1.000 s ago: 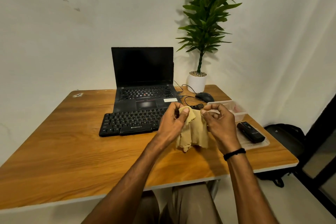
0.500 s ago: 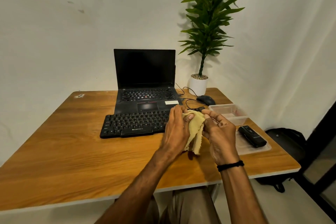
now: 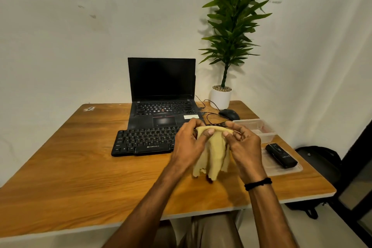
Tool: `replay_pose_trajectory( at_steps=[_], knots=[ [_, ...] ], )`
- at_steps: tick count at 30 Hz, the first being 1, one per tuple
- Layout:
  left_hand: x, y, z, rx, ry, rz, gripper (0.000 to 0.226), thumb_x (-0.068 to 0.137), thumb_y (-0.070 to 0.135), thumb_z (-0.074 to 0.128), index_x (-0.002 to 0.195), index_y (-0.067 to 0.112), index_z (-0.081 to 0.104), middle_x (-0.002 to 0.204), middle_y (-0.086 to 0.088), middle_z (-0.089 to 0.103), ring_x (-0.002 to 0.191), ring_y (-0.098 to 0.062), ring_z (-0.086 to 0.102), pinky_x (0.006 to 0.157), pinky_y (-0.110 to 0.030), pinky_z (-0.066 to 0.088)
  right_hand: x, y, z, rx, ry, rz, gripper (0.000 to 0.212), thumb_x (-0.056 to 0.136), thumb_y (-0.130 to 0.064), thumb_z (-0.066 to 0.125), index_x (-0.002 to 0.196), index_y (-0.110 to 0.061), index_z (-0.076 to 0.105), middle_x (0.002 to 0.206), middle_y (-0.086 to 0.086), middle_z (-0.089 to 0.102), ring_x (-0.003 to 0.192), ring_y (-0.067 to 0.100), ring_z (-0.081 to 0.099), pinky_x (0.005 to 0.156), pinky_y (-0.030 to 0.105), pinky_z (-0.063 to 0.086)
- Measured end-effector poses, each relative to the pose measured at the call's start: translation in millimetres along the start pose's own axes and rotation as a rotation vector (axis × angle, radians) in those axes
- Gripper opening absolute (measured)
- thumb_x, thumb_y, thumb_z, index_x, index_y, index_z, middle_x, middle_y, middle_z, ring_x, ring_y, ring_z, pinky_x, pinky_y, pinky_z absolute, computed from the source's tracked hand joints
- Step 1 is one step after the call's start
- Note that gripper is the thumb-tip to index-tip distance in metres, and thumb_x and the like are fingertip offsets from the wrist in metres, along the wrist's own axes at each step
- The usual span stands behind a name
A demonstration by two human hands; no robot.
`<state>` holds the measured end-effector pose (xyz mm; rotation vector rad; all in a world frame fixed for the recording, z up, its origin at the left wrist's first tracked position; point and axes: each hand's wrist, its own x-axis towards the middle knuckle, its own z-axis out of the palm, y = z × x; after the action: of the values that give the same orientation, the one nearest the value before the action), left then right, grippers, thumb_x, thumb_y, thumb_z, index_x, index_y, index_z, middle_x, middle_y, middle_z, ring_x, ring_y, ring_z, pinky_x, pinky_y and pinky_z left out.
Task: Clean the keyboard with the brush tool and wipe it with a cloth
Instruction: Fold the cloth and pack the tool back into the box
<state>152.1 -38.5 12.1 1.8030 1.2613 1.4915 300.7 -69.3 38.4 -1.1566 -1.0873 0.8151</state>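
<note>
The right end of the keyboard [image 3: 145, 141] is hidden behind the left hand [image 3: 189, 143] and the yellow cloth [image 3: 214, 153], so its last keys cannot be seen; the keyboard lies flat on the table [image 3: 80, 167] directly in front of an open laptop [image 3: 163, 94] with a dark screen. The left hand pinches the cloth's upper edge with thumb on the near face and fingers curled behind it, and the right hand [image 3: 244, 147], just right of the keyboard, grips the same edge with curled fingers, so the cloth hangs between them above the table beside the keyboard's right end. The fingertips behind the fabric are out of sight. Compared with half a second ago, the hands have drawn apart and the cloth, then bunched into a narrow strip between them, now hangs wider and looser. To the right of the keyboard, beyond the right hand, stands a clear plastic tub [image 3: 259, 129]; something pale with a reddish tint shows through its wall, too faint to identify. Nearer and further right of the keyboard lies a flat clear tray [image 3: 281, 169] carrying a black oblong device [image 3: 280, 155], whose type cannot be told. A mouse [image 3: 229, 114] sits behind the tub, to the keyboard's far right.
</note>
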Motion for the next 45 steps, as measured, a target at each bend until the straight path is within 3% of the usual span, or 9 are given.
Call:
replay_pose_trajectory(
  at_steps=[3, 8, 14, 19, 22, 27, 35, 41, 45],
  knots=[
    [15.6, 2.1, -19.5, -0.213, -0.165, -0.177, 0.016, 0.091, 0.030, 0.076, 0.094, 0.018, 0.065, 0.093, -0.004, 0.070, 0.085, -0.015, 0.064, 0.073, -0.041, 0.060, 10.0, -0.7, -3.0, -0.214, -0.021, -0.078, 0.030, 0.094, -0.006, 0.059, 0.104, -0.034, 0.064, 0.108, -0.010, 0.067, 0.101, 0.011, 0.065, 0.086, 0.039, 0.058],
    [25.5, 19.7, -36.1, -0.206, -0.316, -0.144, 0.020, 0.097, 0.026, 0.068, 0.099, 0.008, 0.062, 0.089, 0.003, 0.066, 0.074, 0.003, 0.063, 0.065, -0.020, 0.055, 15.4, -13.2, 2.3, -0.501, -0.085, -0.301, 0.021, 0.096, -0.010, 0.056, 0.113, -0.023, 0.058, 0.107, -0.017, 0.058, 0.093, 0.001, 0.055, 0.073, 0.016, 0.045],
    [30.5, 25.1, -48.1, -0.138, -0.315, -0.067, 0.020, 0.091, 0.029, 0.075, 0.099, 0.014, 0.064, 0.093, 0.002, 0.067, 0.083, -0.007, 0.066, 0.070, -0.026, 0.059, 17.4, -10.8, 4.1, -0.472, -0.167, -0.264, 0.005, 0.087, -0.019, 0.071, 0.089, -0.022, 0.067, 0.088, -0.015, 0.065, 0.089, 0.005, 0.062, 0.076, 0.041, 0.059],
    [36.6, 27.7, -59.5, -0.012, -0.334, -0.076, 0.023, 0.083, 0.030, 0.082, 0.097, 0.021, 0.066, 0.097, 0.000, 0.072, 0.092, -0.016, 0.069, 0.078, -0.035, 0.061, 16.6, -14.9, 2.5, -0.580, -0.133, -0.386, 0.012, 0.093, -0.010, 0.061, 0.092, -0.018, 0.053, 0.085, -0.019, 0.058, 0.080, -0.009, 0.054, 0.063, 0.007, 0.044],
    [40.2, 32.1, -65.5, -0.019, -0.350, -0.065, 0.015, 0.088, 0.023, 0.079, 0.095, 0.020, 0.066, 0.090, 0.005, 0.070, 0.086, -0.011, 0.068, 0.072, -0.032, 0.057, 19.8, -18.4, 2.2, -0.530, -0.175, -0.328, 0.008, 0.094, -0.015, 0.061, 0.094, -0.017, 0.054, 0.087, -0.013, 0.061, 0.081, 0.000, 0.058, 0.063, 0.012, 0.043],
    [39.7, 37.4, -73.0, -0.094, -0.376, -0.066, 0.013, 0.094, 0.024, 0.071, 0.099, 0.017, 0.061, 0.091, 0.004, 0.067, 0.084, -0.006, 0.063, 0.069, -0.020, 0.052, 21.6, -19.3, 2.5, -0.387, -0.361, -0.200, 0.004, 0.094, -0.021, 0.062, 0.095, -0.021, 0.059, 0.098, -0.003, 0.066, 0.095, 0.014, 0.063, 0.082, 0.038, 0.057],
    [34.4, 37.0, -75.9, -0.254, -0.424, -0.133, 0.013, 0.102, 0.003, 0.056, 0.109, 0.013, 0.058, 0.085, -0.001, 0.069, 0.079, -0.012, 0.064, 0.065, -0.025, 0.054, 16.2, -16.5, 7.0, -0.137, -0.365, 0.000, 0.010, 0.098, -0.018, 0.055, 0.107, -0.017, 0.058, 0.104, 0.005, 0.065, 0.100, 0.021, 0.064, 0.083, 0.037, 0.057],
    [33.6, 34.4, -79.1, -0.195, -0.411, -0.114, 0.019, 0.102, 0.002, 0.054, 0.106, 0.018, 0.064, 0.098, -0.004, 0.069, 0.091, -0.018, 0.064, 0.076, -0.037, 0.054, 11.2, -21.2, 5.4, -0.079, -0.366, -0.022, 0.017, 0.094, -0.013, 0.059, 0.110, -0.018, 0.062, 0.100, -0.001, 0.069, 0.093, 0.011, 0.068, 0.074, 0.032, 0.060],
    [32.8, 37.2, -82.6, -0.110, -0.446, -0.109, 0.026, 0.101, -0.004, 0.049, 0.097, 0.017, 0.064, 0.101, -0.003, 0.064, 0.093, -0.015, 0.059, 0.075, -0.030, 0.050, 7.2, -22.6, 2.5, -0.083, -0.395, -0.092, 0.011, 0.091, -0.010, 0.063, 0.098, -0.016, 0.069, 0.097, -0.001, 0.070, 0.094, 0.015, 0.067, 0.071, 0.031, 0.059]
  ],
)
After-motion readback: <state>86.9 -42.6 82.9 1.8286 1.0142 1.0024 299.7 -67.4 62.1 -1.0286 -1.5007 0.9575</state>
